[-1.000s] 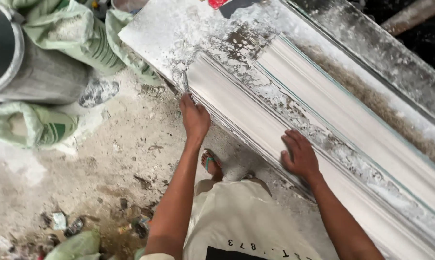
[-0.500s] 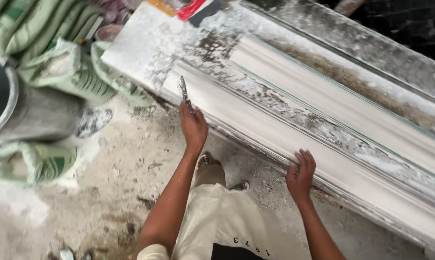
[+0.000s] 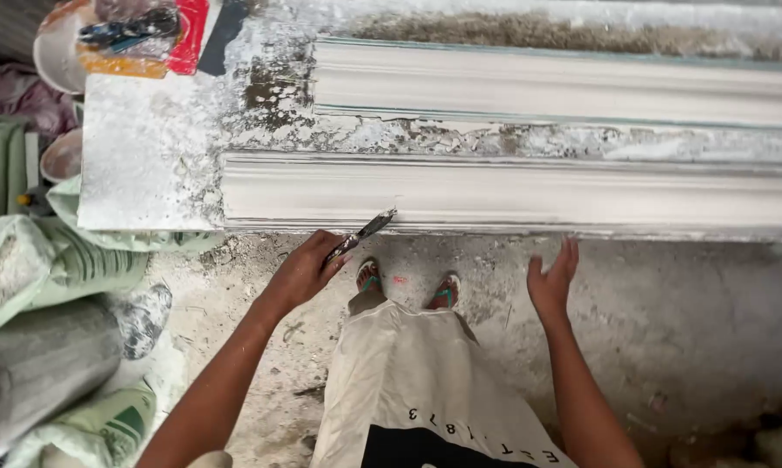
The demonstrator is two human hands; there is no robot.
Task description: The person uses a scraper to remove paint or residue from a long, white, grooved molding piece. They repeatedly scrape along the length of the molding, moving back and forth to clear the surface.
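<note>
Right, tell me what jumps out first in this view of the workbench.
Two long white plaster mouldings lie side by side along a plaster-crusted bench, filling the upper half of the view. Below them, the left hand holds a small metal blade with its tip at the near moulding's front edge, while the right hand is open just under that edge. Green-and-white sacks crowd the floor at left.

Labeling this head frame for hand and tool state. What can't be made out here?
- Scraper in the left hand: head view, the handle is hidden inside the fist; the blade is small and blurred.
- Near moulding: cut off by the right edge, so its length is unknown.
- Right hand: open, fingertips near the bench edge; contact cannot be told.
- Sacks: cut off by the left edge.
</note>
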